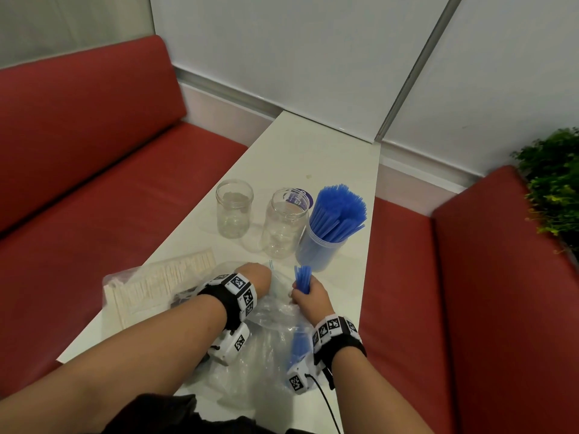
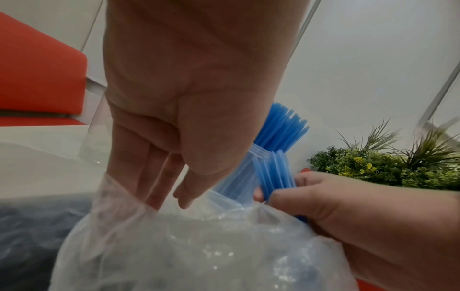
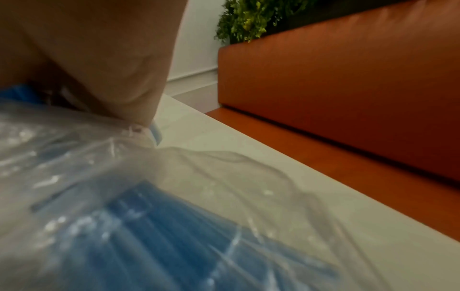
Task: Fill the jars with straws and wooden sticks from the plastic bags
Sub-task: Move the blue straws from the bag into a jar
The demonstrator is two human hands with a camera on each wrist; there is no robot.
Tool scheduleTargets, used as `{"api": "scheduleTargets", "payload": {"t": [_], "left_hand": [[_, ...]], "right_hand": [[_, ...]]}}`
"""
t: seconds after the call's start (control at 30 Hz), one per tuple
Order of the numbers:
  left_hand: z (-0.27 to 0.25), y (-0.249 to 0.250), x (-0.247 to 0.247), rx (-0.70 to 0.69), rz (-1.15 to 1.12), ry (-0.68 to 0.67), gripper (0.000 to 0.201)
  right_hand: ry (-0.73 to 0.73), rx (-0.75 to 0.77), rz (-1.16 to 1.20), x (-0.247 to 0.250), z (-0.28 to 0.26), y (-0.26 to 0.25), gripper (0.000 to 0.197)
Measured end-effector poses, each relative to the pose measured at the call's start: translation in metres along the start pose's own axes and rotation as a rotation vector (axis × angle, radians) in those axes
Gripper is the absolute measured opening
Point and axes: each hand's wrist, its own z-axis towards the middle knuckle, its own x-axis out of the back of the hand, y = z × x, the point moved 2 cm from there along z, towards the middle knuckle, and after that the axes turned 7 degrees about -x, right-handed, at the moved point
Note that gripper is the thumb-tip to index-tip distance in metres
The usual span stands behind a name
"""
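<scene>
Right hand [image 1: 310, 297] grips blue straws [image 1: 302, 277] above the bag [image 1: 269, 327].

Two empty jars [image 1: 234, 211] and the straw-filled jar [image 1: 322, 245] stand ahead, close together; bare table [image 1: 313, 145] lies beyond.

black wrist straps [image 1: 232, 303], white tagged cameras [image 1: 233, 341]
</scene>
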Motion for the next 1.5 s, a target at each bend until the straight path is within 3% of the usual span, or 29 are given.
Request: {"api": "scheduleTargets", "payload": {"t": [0.17, 0.4, 0.5, 0.57, 0.67, 0.7, 0.77, 0.83, 0.93, 1.07, 1.27, 1.5], "left_hand": [[-0.006, 0.01, 0.005, -0.029, 0.005, -0.08, 0.055], [-0.007, 0.015, 0.004, -0.047, 0.097, -0.091, 0.05], [-0.007, 0.012, 0.008, -0.103, -0.031, -0.056, 0.053], [-0.008, 0.008, 0.015, -0.091, -0.333, 0.042, 0.044], [-0.005, -0.001, 0.025, 0.011, -1.103, 0.312, 0.027], [-0.005, -0.004, 0.028, 0.045, -1.326, 0.341, 0.024], [-0.006, 0.0, 0.031, 0.063, -1.737, 0.212, 0.026], [-0.007, 0.008, 0.032, 0.025, -2.089, -0.026, 0.043], [-0.007, 0.019, 0.039, -0.086, -2.405, -0.179, 0.051], [-0.004, 0.035, 0.046, -0.153, -2.491, -0.18, 0.029], [0.005, 0.044, 0.052, -0.029, -2.344, -0.241, 0.024], [0.036, 0.047, 0.067, -0.081, -2.097, -0.013, 0.023]], "right_hand": [[-0.055, 0.069, -0.05, 0.01, 0.006, -0.023, 0.013], [-0.083, 0.139, 0.367, 0.034, 0.007, -0.074, 0.019], [0.01, 0.244, 0.499, 0.053, 0.001, -0.096, 0.013], [0.053, 0.314, 0.555, 0.068, -0.005, -0.115, 0.008], [0.089, 0.413, 0.673, 0.094, -0.018, -0.147, 0.008], [0.095, 0.44, 0.722, 0.102, -0.023, -0.159, 0.011], [0.08, 0.489, 0.815, 0.116, -0.032, -0.177, 0.018], [0.061, 0.54, 0.843, 0.124, -0.04, -0.19, 0.021], [0.066, 0.569, 0.801, 0.12, -0.047, -0.195, 0.024], [0.13, 0.57, 0.729, 0.118, -0.049, -0.189, 0.031], [0.123, 0.531, 0.635, 0.126, -0.043, -0.181, 0.029], [-0.1, 0.326, 0.209, 0.182, -0.024, -0.17, 0.016]]}}
